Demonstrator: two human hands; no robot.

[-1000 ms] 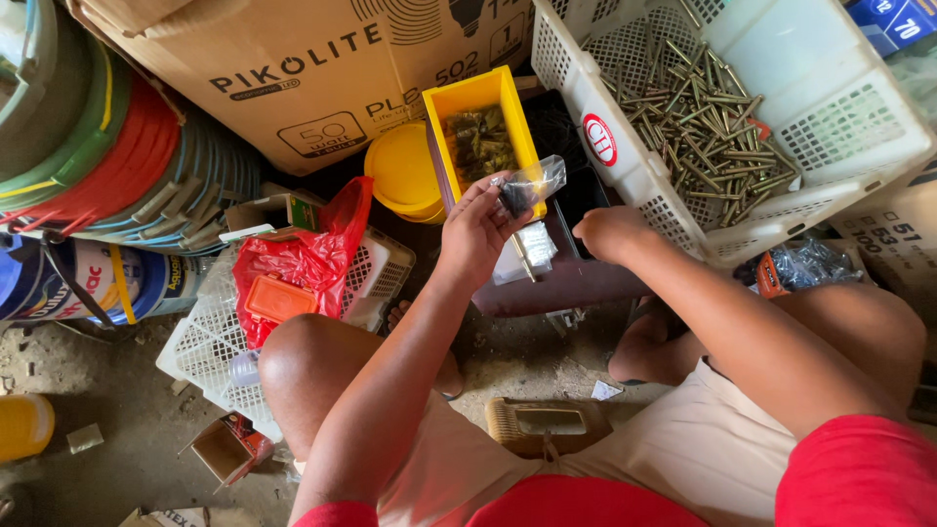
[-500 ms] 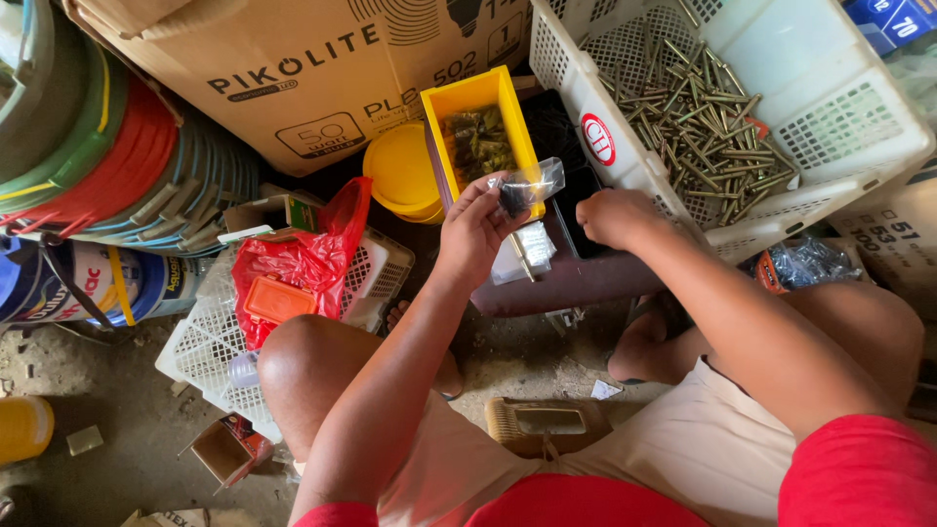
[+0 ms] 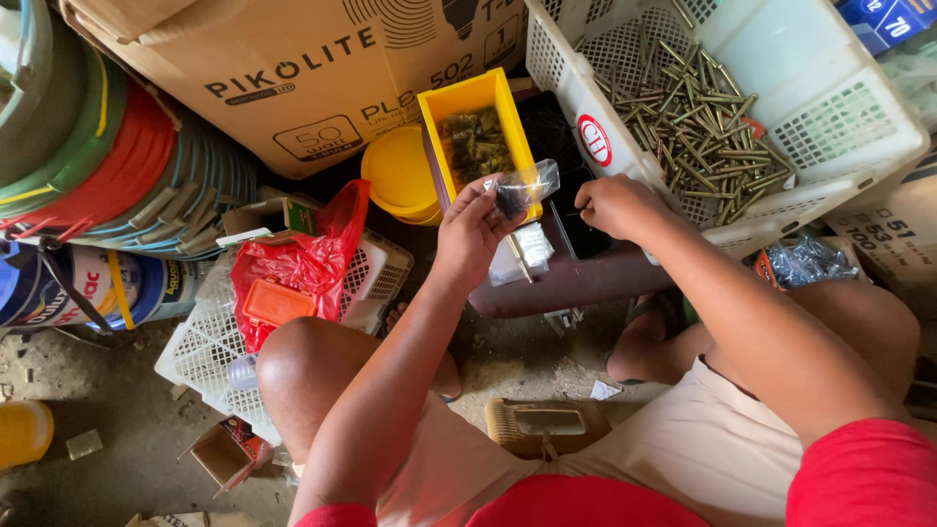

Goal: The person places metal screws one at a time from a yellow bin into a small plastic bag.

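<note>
Left hand (image 3: pixel 471 232) fingers grasp a small clear plastic bag (image 3: pixel 523 187) over the yellow plastic bin (image 3: pixel 475 98). Right hand (image 3: pixel 617 205) is loosely clenched beside the white perforated crate's (image 3: pixel 830 117) round red-and-white label (image 3: pixel 593 140).

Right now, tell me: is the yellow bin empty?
No, the yellow bin holds a heap of dark screws, just above the left hand.

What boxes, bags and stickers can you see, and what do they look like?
Cardboard box: top, big, brown, dark print.
Round sticker: white crate's wall, red and white.
Clear bag: left hand holds it, small, dark contents.
Red bag: left, crumpled, on a white basket.
</note>
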